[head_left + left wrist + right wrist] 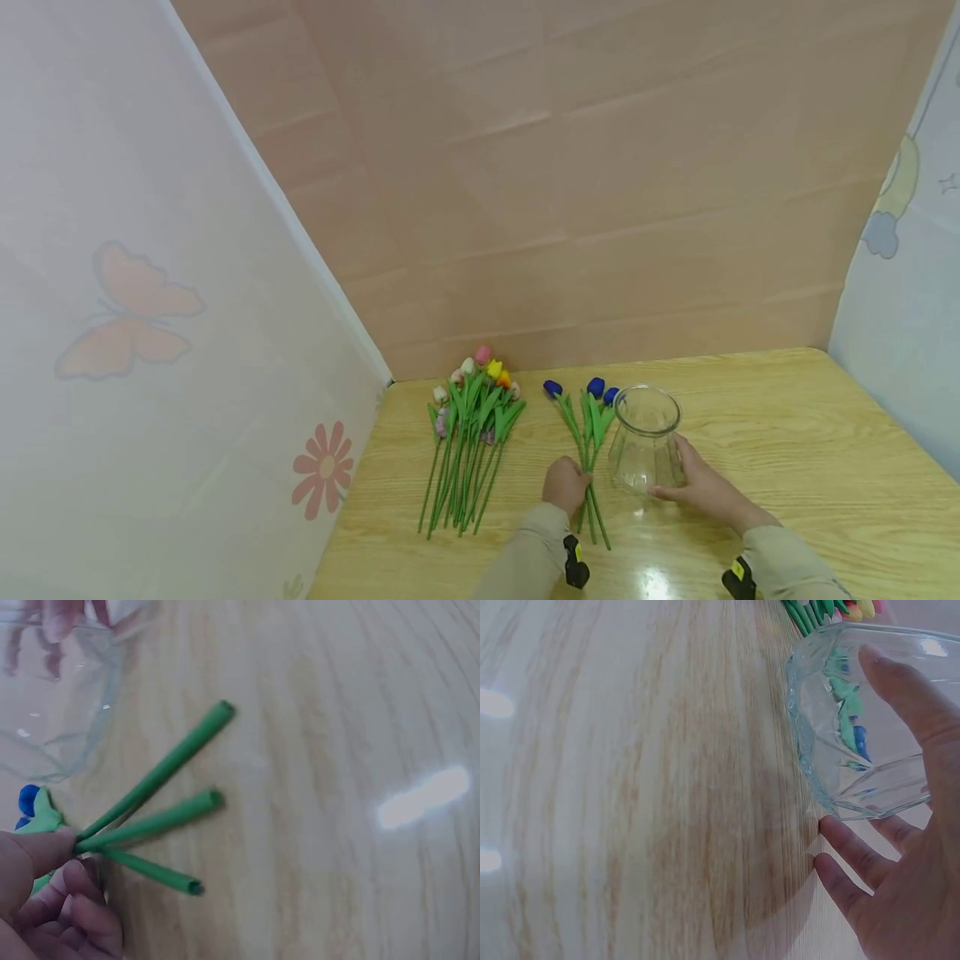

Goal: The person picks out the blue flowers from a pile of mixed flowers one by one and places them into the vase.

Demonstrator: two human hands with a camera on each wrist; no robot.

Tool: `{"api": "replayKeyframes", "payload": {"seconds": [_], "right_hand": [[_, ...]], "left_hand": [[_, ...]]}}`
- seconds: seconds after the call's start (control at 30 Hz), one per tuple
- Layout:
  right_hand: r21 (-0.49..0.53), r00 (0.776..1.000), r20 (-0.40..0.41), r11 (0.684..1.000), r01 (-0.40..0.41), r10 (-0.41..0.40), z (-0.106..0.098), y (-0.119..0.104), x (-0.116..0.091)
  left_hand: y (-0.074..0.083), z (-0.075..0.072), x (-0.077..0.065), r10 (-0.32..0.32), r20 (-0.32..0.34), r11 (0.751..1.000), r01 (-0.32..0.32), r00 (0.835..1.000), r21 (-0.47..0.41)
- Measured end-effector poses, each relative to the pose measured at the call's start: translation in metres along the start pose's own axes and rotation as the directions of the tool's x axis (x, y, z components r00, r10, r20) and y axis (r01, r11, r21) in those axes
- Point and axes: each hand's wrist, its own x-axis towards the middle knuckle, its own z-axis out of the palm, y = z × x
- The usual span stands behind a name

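Three blue tulips (596, 387) with green leaves lie in front of me, their stems crossing near my left hand (567, 485). Thumb and fingers of that hand pinch the green stems (161, 823), whose cut ends fan out past the fingertips in the left wrist view. Just right of the tulips stands a clear glass vase (647, 454), upright with its round rim up. My right hand (708, 490) holds the vase low on its right side, the thumb (904, 690) across the near glass and the fingers spread along the other side. Blue and green show through the glass.
A bunch of mixed tulips (474, 425), white, pink, yellow, orange and purple, lies on the wooden table (787, 433) to the left. A brown backdrop (562, 208) rises behind the table. Printed white panels (187, 467) flank it on both sides.
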Motion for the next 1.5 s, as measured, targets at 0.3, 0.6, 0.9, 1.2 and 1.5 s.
{"api": "replayKeyframes", "payload": {"seconds": [0.3, 0.6, 0.9, 1.2, 1.5], "right_hand": [[-0.01, 1.0, 0.009, 1.0, -0.011, 0.011, 0.0, -0.002, 0.0], [-0.01, 1.0, 0.008, 1.0, -0.008, 0.008, 0.001, 0.001, 0.0], [-0.009, 1.0, 0.001, 1.0, -0.004, 0.004, 0.001, 0.0, 0.0], [-0.012, 1.0, 0.004, 1.0, -0.006, 0.006, 0.0, -0.003, -0.001], [0.076, 0.999, 0.028, 0.997, 0.034, -0.037, -0.013, -0.014, -0.004]], "left_hand": [[0.002, -0.026, 0.01, 0.023, -0.025, 0.964, -0.028, 0.999, -0.263], [0.019, -0.065, 0.008, 0.219, -0.077, 0.95, -0.23, 0.973, -0.211], [0.018, -0.078, -0.003, 0.343, -0.112, 0.925, -0.357, 0.933, -0.134], [0.024, -0.077, -0.006, 0.42, -0.127, 0.897, -0.432, 0.899, -0.097], [0.023, -0.075, -0.006, 0.417, -0.125, 0.896, -0.43, 0.9, -0.108]]}}
